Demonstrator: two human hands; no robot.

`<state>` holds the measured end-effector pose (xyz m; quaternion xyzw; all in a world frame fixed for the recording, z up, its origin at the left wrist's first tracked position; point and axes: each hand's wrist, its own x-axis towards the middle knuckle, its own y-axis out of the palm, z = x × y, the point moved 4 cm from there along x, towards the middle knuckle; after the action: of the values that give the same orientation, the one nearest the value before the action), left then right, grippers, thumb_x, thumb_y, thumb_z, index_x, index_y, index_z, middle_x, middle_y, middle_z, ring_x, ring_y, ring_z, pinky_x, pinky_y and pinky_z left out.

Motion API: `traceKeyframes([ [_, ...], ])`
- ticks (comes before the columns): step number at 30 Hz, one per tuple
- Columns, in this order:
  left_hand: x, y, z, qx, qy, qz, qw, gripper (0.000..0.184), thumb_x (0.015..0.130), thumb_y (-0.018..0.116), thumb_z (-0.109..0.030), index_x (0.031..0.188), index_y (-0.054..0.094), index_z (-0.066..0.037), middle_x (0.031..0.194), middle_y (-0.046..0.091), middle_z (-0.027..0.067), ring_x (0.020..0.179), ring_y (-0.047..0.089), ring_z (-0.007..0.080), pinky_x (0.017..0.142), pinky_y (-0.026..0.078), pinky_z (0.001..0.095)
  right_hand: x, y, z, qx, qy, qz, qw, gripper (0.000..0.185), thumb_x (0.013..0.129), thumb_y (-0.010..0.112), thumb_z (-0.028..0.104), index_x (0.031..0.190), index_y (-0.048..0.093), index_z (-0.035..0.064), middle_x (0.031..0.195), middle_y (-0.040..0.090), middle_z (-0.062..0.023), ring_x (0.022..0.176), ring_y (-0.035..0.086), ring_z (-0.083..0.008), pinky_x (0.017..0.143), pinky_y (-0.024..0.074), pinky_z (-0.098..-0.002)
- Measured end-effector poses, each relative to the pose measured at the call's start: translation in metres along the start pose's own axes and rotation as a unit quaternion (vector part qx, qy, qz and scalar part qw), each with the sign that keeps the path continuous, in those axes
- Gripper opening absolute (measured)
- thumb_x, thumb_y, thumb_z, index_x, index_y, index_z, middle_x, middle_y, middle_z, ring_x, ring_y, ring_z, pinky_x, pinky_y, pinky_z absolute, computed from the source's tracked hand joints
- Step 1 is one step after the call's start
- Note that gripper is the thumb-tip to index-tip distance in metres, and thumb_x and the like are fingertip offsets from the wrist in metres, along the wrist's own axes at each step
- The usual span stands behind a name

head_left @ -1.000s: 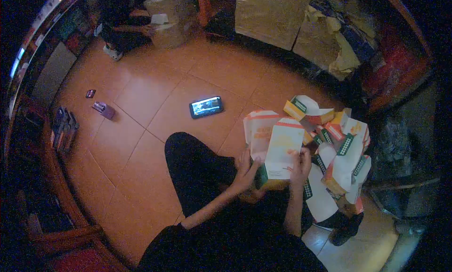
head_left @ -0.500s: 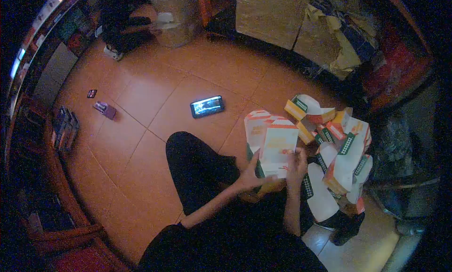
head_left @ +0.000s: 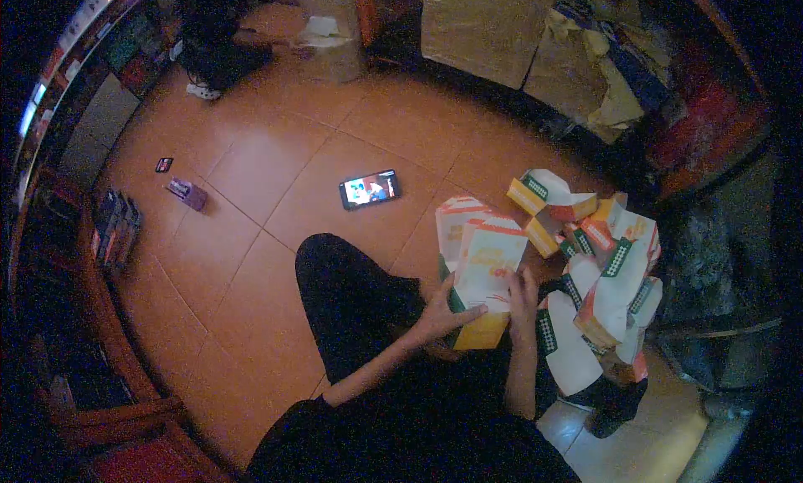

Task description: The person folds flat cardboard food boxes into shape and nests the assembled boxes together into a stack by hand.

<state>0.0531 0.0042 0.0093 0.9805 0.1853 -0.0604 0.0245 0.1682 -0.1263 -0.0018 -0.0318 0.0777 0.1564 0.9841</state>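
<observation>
In front of my lap I hold a printed paper food carton (head_left: 492, 261), white with orange lettering, a green side and a yellow bottom panel. My left hand (head_left: 445, 313) grips its lower left side, with the thumb across the front. Closed around its right edge is my right hand (head_left: 524, 297). Behind it, partly hidden, stands another stack of cartons (head_left: 457, 224) with orange-striped tops. Close to my right hand lies a heap of cartons (head_left: 615, 295) in white, green, yellow and orange, overlapping each other.
A lit phone (head_left: 370, 189) lies on the tiled floor. Further left are a small purple bottle (head_left: 186, 194) and a small dark packet (head_left: 164, 164). Large cardboard boxes (head_left: 477, 31) stand at the back. Another person (head_left: 219, 52) sits at the upper left beside a wrapped box (head_left: 330, 44).
The carton's yellow bottom panel now shows below my left thumb. My hands have shifted slightly on it. The phone's picture has changed, and the other person has moved a little.
</observation>
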Motion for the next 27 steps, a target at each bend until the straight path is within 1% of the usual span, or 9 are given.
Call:
traceKeyframes([
  [2, 0.0, -0.003, -0.001, -0.027, -0.017, -0.044, 0.999, 0.068, 0.069, 0.077, -0.023, 0.123, 0.042, 0.001, 0.111, 0.055, 0.0141, 0.102, 0.053, 0.0213, 0.09, 0.042, 0.0334, -0.002, 0.005, 0.002, 0.08, 0.019, 0.108, 0.991, 0.032, 0.084, 0.059, 0.023, 0.107, 0.048, 0.0033, 0.102, 0.055, -0.0083, 0.095, 0.051, -0.0177, 0.086, 0.041, -0.0315],
  [5, 0.005, -0.005, 0.004, -0.109, -0.052, -0.057, 0.991, 0.053, 0.072, 0.074, -0.018, 0.116, 0.051, 0.001, 0.103, 0.06, 0.011, 0.096, 0.056, 0.0187, 0.087, 0.044, 0.0325, -0.013, 0.017, 0.009, 0.054, -0.068, 0.113, 0.99, 0.038, 0.083, 0.061, 0.018, 0.113, 0.043, 0.0036, 0.109, 0.051, -0.0115, 0.104, 0.048, -0.0202, 0.093, 0.0365, -0.0332],
  [8, 0.006, -0.004, 0.015, -0.024, -0.001, -0.079, 0.997, 0.046, 0.074, 0.072, -0.017, 0.113, 0.055, 0.001, 0.101, 0.062, 0.0108, 0.093, 0.057, 0.0182, 0.086, 0.044, 0.0322, -0.014, 0.02, 0.004, 0.03, -0.151, 0.009, 0.988, 0.039, 0.082, 0.061, 0.013, 0.114, 0.041, 0.0038, 0.115, 0.049, -0.0143, 0.108, 0.045, -0.0222, 0.095, 0.0356, -0.0347],
  [12, 0.002, 0.002, 0.026, 0.045, 0.022, -0.115, 0.992, 0.047, 0.072, 0.073, -0.018, 0.112, 0.056, 0.001, 0.101, 0.062, 0.0113, 0.093, 0.057, 0.0186, 0.085, 0.044, 0.032, 0.001, -0.001, -0.03, -0.06, -0.178, -0.047, 0.981, 0.037, 0.086, 0.056, 0.014, 0.116, 0.041, -0.0013, 0.106, 0.056, -0.0118, 0.099, 0.053, -0.0185, 0.087, 0.0413, -0.033],
  [14, 0.001, 0.003, 0.021, 0.049, 0.099, -0.1, 0.989, 0.054, 0.071, 0.074, -0.02, 0.116, 0.053, 0.002, 0.106, 0.06, 0.0134, 0.097, 0.056, 0.0202, 0.085, 0.044, 0.0327, 0.003, -0.003, -0.034, -0.202, -0.118, 0.024, 0.972, 0.027, 0.089, 0.052, 0.02, 0.102, 0.05, -0.0028, 0.091, 0.061, -0.0132, 0.087, 0.058, -0.0186, 0.081, 0.0443, -0.0336],
  [17, 0.002, 0.001, 0.049, 0.069, 0.086, -0.077, 0.991, 0.058, 0.071, 0.075, -0.021, 0.119, 0.05, 0.0, 0.112, 0.056, 0.0158, 0.1, 0.053, 0.0234, 0.087, 0.043, 0.0351, 0.009, 0.0, -0.026, -0.16, -0.056, 0.041, 0.985, 0.034, 0.086, 0.053, 0.025, 0.104, 0.05, -0.0031, 0.096, 0.058, -0.0204, 0.092, 0.056, -0.0295, 0.086, 0.0413, -0.0396],
  [21, 0.016, -0.013, 0.07, 0.086, 0.058, -0.108, 0.989, 0.06, 0.073, 0.073, -0.028, 0.121, 0.048, -0.002, 0.115, 0.051, 0.0199, 0.106, 0.048, 0.0293, 0.09, 0.04, 0.039, 0.038, 0.015, -0.057, -0.25, -0.179, 0.057, 0.95, 0.031, 0.088, 0.05, 0.025, 0.104, 0.049, -0.0016, 0.09, 0.061, -0.0168, 0.087, 0.058, -0.0299, 0.083, 0.0426, -0.0413],
  [23, 0.032, -0.021, 0.082, 0.082, -0.025, -0.089, 0.992, 0.061, 0.077, 0.068, -0.035, 0.123, 0.046, -0.002, 0.112, 0.051, 0.0221, 0.109, 0.044, 0.0351, 0.093, 0.037, 0.0431, 0.036, 0.039, -0.017, -0.171, -0.155, 0.106, 0.967, 0.032, 0.09, 0.046, 0.026, 0.107, 0.047, -0.0015, 0.096, 0.059, -0.0188, 0.091, 0.056, -0.0335, 0.084, 0.042, -0.0432],
  [27, 0.063, -0.029, 0.121, 0.053, 0.008, -0.121, 0.991, 0.064, 0.079, 0.063, -0.041, 0.125, 0.043, -0.002, 0.114, 0.048, 0.0251, 0.111, 0.041, 0.0387, 0.096, 0.033, 0.045, 0.059, 0.057, -0.019, -0.191, -0.132, 0.089, 0.968, 0.036, 0.092, 0.043, 0.03, 0.109, 0.046, -0.0016, 0.102, 0.057, -0.0215, 0.093, 0.054, -0.038, 0.084, 0.0419, -0.0441],
])
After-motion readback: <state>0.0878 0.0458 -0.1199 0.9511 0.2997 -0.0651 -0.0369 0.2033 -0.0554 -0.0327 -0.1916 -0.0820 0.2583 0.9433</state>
